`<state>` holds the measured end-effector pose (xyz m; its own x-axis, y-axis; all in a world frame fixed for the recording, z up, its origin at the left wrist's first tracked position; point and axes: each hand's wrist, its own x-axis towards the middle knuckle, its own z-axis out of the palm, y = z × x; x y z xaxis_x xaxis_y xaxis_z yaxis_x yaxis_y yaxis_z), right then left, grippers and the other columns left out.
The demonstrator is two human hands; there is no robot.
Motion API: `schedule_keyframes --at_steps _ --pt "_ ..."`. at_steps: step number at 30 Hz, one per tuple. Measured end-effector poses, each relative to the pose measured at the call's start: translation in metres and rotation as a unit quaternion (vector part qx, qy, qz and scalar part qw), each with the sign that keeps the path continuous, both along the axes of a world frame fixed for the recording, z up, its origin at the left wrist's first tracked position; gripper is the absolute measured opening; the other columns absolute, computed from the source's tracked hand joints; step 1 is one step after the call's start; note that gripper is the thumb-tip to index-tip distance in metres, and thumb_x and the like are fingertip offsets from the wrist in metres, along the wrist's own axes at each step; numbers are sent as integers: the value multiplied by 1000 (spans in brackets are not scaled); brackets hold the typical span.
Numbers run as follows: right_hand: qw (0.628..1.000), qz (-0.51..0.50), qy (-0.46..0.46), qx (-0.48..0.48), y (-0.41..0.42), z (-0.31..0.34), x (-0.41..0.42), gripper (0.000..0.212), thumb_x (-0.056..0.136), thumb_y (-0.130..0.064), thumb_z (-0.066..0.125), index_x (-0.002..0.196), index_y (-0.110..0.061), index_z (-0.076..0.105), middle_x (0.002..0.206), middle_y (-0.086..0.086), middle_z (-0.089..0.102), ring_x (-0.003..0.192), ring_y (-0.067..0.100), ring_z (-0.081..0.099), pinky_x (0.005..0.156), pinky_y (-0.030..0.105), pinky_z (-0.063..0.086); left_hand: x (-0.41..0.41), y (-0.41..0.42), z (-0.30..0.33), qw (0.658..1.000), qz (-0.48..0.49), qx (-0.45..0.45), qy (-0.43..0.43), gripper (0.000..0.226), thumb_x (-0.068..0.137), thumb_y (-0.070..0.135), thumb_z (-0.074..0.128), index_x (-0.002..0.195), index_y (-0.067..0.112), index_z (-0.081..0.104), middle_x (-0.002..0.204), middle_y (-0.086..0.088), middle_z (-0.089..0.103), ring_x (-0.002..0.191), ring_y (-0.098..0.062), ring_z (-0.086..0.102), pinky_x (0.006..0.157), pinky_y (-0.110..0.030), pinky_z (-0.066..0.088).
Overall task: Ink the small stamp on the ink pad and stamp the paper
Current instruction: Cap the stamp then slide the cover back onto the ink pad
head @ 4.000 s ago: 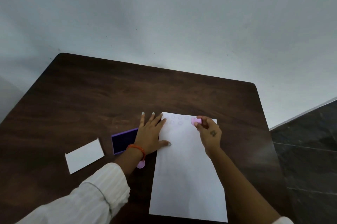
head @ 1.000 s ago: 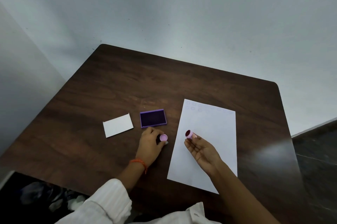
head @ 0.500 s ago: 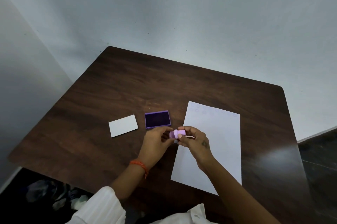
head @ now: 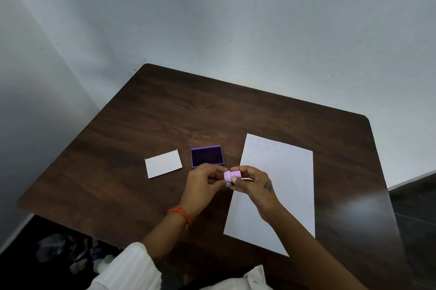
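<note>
Both of your hands meet above the table (head: 165,105), just off the near left edge of the paper (head: 280,185), with the small pink stamp (head: 232,175) pinched between them. Your left hand (head: 203,185) has its fingers curled, the tips closed on the stamp's left end, which looks like a round cap; an orange band (head: 179,214) circles that wrist. Your right hand (head: 252,185) is also curled, thumb and fingers gripping the stamp's body from the right, so the stamp lies sideways, off the table surface. Whether the cap is fully seated on the stamp is too small to tell. Just beyond your left hand sits the ink pad (head: 207,156), lid off, its dark purple face up, in a lighter purple frame; your knuckles overlap its near edge from this angle. Left of the pad, and apart from it, a small white card (head: 163,163) lies flat. The paper lies toward the right side of the table, long side running away from you, with faint rows of round marks (head: 266,146) along its far edge. A white sleeve (head: 127,268) covers your left forearm near the table's near edge.
</note>
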<state>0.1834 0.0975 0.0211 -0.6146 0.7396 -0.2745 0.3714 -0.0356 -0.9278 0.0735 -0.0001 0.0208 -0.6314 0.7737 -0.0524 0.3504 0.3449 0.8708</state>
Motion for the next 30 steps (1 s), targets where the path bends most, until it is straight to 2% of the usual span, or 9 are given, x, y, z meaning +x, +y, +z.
schedule_keyframes --at_steps 3,7,11,16,20,23,25,28,30 --pt "1000 4 -3 -18 2 0 0 24 80 -18 69 102 -10 66 101 11 68 93 24 65 87 35 56 2 -1 4 1000 -3 6 -21 26 76 15 72 101 17 68 102 -4 71 93 -12 61 89 -21 47" --pt "997 4 12 -76 3 0 0 16 81 -22 67 95 -13 67 98 13 71 80 20 70 76 27 58 0 -2 6 1000 -8 1 -24 26 77 15 71 103 17 67 102 -3 71 90 -6 61 81 -6 43" --pt "992 12 1 -122 2 4 -2 28 84 -32 62 99 -8 65 91 12 72 74 19 73 69 24 59 -3 -3 8 999 -15 -3 -30 28 75 13 72 103 17 67 101 -2 71 86 -1 60 72 5 40" --pt "995 8 47 -91 4 8 4 24 80 -18 68 104 -16 63 106 10 68 92 25 69 79 30 58 -5 -4 8 999 3 -6 -46 29 73 14 74 101 19 68 100 1 71 89 -5 62 77 -5 41" --pt "995 2 51 -91 4 7 6 14 81 -20 67 94 -16 67 96 11 72 82 20 71 73 22 58 -3 -5 8 999 -6 3 -43 28 72 15 74 99 20 68 95 5 70 83 3 60 69 3 42" --pt "994 -15 23 -103 4 6 4 24 80 -30 66 94 -11 68 85 6 73 72 17 72 67 20 58 -3 -5 8 999 -7 7 -41 28 73 16 74 100 19 68 96 3 71 84 1 61 72 2 43" --pt "993 -14 27 -117 5 6 5 26 79 -32 67 96 -13 67 89 5 72 77 18 72 69 21 59 -3 -5 8 999 -3 5 -44 28 73 16 74 100 20 68 96 4 70 83 2 61 71 2 43" --pt "992 2 59 -110 4 7 7 26 78 -21 70 104 -17 64 102 4 69 88 19 70 73 22 59 -2 -5 9 999 0 7 -53 27 73 16 75 99 20 68 93 7 68 83 3 60 70 2 44" --pt "994 3 67 -89 2 7 7 15 80 -17 69 93 -23 67 95 3 70 79 11 71 65 14 56 -1 -5 9 999 -2 8 -53 27 72 16 75 99 20 68 93 7 69 84 1 61 71 -1 45"
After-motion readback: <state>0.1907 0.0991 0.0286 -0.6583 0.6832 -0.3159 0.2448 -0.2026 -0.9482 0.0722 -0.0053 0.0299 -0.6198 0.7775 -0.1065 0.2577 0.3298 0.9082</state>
